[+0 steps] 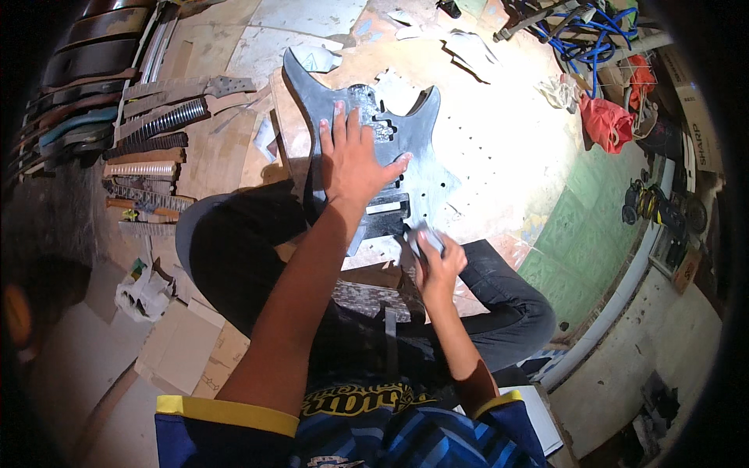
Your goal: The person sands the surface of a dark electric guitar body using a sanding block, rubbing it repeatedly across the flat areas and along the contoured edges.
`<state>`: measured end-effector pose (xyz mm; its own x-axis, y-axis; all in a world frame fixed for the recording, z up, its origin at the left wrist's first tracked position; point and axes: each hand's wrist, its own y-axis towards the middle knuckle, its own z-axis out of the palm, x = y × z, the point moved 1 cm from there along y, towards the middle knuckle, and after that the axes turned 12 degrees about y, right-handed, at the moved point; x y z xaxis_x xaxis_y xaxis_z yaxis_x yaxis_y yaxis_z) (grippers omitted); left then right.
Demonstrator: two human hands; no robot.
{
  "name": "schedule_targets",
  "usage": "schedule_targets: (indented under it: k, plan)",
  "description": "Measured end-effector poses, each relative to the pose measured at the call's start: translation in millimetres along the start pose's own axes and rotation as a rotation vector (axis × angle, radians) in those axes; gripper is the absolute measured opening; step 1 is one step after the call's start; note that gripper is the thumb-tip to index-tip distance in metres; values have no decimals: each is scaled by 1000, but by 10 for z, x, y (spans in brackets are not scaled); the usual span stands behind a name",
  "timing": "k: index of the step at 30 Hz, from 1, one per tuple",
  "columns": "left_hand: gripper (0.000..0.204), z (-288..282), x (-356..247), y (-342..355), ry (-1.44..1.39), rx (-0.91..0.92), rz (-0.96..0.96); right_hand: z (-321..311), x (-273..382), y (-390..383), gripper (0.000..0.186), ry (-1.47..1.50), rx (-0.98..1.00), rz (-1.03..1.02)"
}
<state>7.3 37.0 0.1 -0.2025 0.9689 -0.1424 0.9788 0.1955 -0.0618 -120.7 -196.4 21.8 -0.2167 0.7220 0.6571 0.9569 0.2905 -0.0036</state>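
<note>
A grey electric guitar body [421, 152] lies in front of me, its two horns pointing away and its dark cavities and small holes facing up. My left hand [349, 160] rests flat on its upper face with the fingers spread. At the body's near right edge, my right hand [440, 269] is closed around a small grey block [424, 239]. The block is slightly blurred, and I cannot make out its underside. Pale dust covers the brightly lit floor [499, 179] around the guitar body.
Several guitar necks [164, 117] lie at the left, beside a row of guitar bodies [90, 62]. A blue cable [597, 43] is tangled at the far right, near a red cloth [607, 125]. Flattened cardboard [179, 347] lies at lower left; a white pipe [616, 296] runs along the right.
</note>
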Motion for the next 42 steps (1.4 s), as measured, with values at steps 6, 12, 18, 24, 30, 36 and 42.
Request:
schedule_targets:
  k: [6,12,18,24,30,36,42]
  plan:
    - [84,60,-20,6,10,-30,7,121,215,594,63,12,-38,-6]
    - [83,-1,-32,8,6,9,5,-29,-51,-43,63,-6,-35,10]
    - [82,68,-12,3,40,-48,-10,76,252,672,70,31,23,-38]
    - [80,32,-38,30,44,-27,2,-14,6,111,64,-11,-10,-20]
    - [82,79,-2,-8,79,-33,-7,13,158,379,63,31,44,-31]
    - [83,71,-35,3,72,-28,2,66,150,310,64,0,-38,-21]
    - [82,28,2,22,84,-37,2,-52,32,-67,62,0,6,-12]
